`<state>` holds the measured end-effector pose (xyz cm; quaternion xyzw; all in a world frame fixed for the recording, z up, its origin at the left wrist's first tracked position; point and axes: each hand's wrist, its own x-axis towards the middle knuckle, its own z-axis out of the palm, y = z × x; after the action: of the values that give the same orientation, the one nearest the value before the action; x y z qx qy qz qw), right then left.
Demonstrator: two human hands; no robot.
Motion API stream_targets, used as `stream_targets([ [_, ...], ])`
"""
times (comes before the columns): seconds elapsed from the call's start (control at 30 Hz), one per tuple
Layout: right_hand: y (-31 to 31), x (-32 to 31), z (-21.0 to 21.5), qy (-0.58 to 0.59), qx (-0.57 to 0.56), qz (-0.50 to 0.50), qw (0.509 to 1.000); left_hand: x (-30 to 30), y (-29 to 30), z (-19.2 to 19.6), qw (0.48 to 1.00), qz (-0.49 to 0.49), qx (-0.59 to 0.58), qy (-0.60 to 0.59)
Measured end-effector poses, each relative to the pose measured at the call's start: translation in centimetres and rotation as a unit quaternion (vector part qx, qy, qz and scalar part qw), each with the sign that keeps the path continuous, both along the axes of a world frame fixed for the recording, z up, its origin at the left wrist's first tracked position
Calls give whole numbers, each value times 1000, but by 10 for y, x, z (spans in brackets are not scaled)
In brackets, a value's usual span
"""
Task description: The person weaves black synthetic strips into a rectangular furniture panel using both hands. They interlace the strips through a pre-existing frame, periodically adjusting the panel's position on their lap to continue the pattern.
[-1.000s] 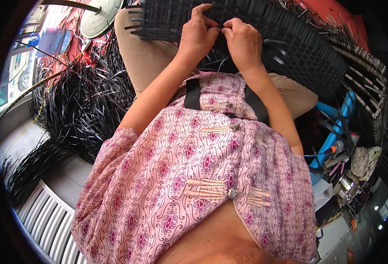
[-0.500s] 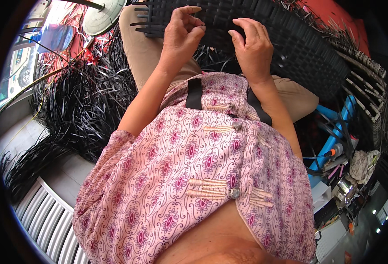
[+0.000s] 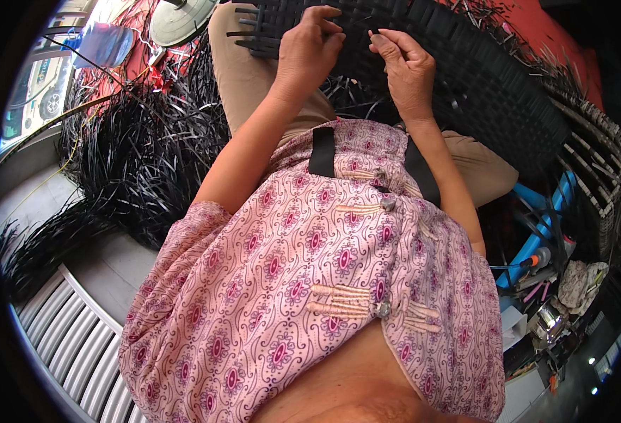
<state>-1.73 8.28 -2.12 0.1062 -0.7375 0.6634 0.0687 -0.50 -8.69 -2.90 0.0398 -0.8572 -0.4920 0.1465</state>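
Observation:
A black woven panel (image 3: 465,84), made of flat interlaced strips, lies across my lap at the top of the view, with loose strip ends (image 3: 243,34) sticking out at its left side. Over the panel's near part, my left hand (image 3: 312,44) has curled fingers, with thumb and fingertips drawn together. Just to its right, my right hand (image 3: 406,67) is closed in a pinch, thumb against the index finger. Anything in either grip is too dark against the weave to make out. A small gap separates the two hands.
Left of my knee lies a big heap of loose black strips (image 3: 141,148). Beyond it stand a round grey-green base (image 3: 180,21) and a clear bluish container (image 3: 102,46). A blue frame (image 3: 546,218), a shiny metal pot (image 3: 550,321) and assorted tools are at the right.
My right hand's fingers, spread apart before, have closed into a pinch. The left hand stays curled over the panel. The whole view has shifted slightly.

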Motion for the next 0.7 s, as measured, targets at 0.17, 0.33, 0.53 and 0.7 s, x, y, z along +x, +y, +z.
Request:
stream_targets([
  [0.17,0,1,1,-21,-17,-24,999,-5,17,-4,980,17,-195,23],
  [0.33,0,-2,-9,52,41,-37,997,-9,19,-4,984,27,-175,29],
  [0.53,-4,1,3,85,155,-34,984,-8,17,-10,991,27,-123,42],
  [0.7,-7,0,4,126,261,-15,957,-5,15,-12,996,27,-71,39],
])
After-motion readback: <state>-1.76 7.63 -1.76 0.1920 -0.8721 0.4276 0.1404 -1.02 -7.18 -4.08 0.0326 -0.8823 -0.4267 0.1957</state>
